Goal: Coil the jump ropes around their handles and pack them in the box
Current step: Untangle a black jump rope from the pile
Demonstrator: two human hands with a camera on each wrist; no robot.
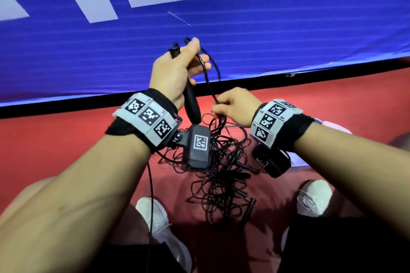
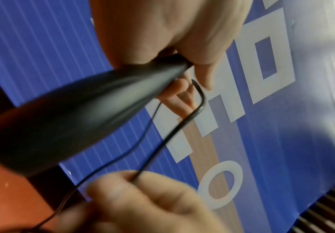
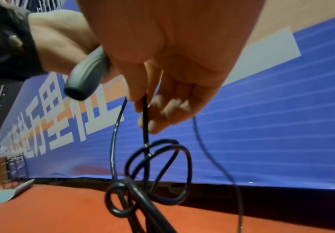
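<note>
1. Jump ropes (image 1: 218, 173) lie mostly uncoiled in the head view: a loose black tangle of thin cord and slim handles on the red floor (image 1: 66, 139), low in the middle of the frame between two white shoes. The left hand (image 1: 175, 73) is clenched round one black handle (image 1: 192, 104), held upright at centre frame against the blue banner (image 1: 288, 40). The right hand (image 1: 237, 106) pinches the cord (image 1: 207, 77) just below and to the right. I see no wraps on the handle yet, and no box, so I judge nearly all the work is left.

2. Left wrist view, blurred: the handle (image 2: 73, 119) fills the left side, smooth, matt and tapering toward the gripping fingers. The cord (image 2: 198, 108) bends sharply at centre and runs down into the right hand's pinch (image 2: 142, 205).

3. Right wrist view: the cord (image 3: 145, 123) drops straight from the pinching fingers (image 3: 162, 113), glossy and springy, into round loops (image 3: 158, 170) at lower centre. The handle's blunt end (image 3: 79, 89) shows at upper left.
</note>
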